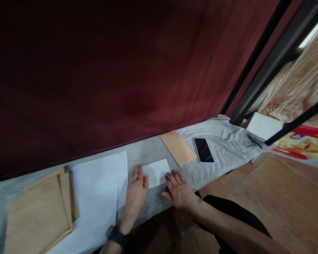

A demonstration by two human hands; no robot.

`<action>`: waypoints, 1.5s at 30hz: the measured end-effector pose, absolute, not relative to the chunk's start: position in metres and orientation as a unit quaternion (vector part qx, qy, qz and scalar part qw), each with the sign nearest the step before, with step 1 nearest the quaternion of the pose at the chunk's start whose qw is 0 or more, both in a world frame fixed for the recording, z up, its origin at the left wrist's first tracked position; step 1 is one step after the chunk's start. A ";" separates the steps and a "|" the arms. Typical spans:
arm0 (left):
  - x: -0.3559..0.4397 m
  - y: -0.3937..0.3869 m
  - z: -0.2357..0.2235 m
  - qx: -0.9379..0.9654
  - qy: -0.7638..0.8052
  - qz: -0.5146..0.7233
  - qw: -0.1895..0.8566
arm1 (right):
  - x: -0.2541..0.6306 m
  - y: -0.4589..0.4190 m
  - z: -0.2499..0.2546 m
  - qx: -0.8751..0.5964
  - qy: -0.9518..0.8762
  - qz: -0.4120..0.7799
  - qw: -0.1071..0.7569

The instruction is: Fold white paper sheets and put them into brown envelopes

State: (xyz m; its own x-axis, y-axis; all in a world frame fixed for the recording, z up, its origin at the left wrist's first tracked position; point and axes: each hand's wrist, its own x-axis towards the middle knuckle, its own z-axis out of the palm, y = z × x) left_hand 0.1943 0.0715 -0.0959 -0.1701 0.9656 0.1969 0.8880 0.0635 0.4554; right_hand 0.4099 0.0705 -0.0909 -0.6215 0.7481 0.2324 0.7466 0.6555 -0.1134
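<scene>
The left hand and right hand lie nearly flat, fingers loosely together, at either end of the white paper between them; beneath them stretches a grey cloth, beyond them a dark red curtain, and to their right tiled floor

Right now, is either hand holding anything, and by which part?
Nothing looks gripped: the left hand rests at the left end of the small white paper, the right hand at its right end.
</scene>
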 end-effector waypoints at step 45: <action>0.173 0.085 -0.077 0.477 0.716 0.410 0.304 | 0.402 0.149 -0.073 -0.589 -0.678 0.381 0.220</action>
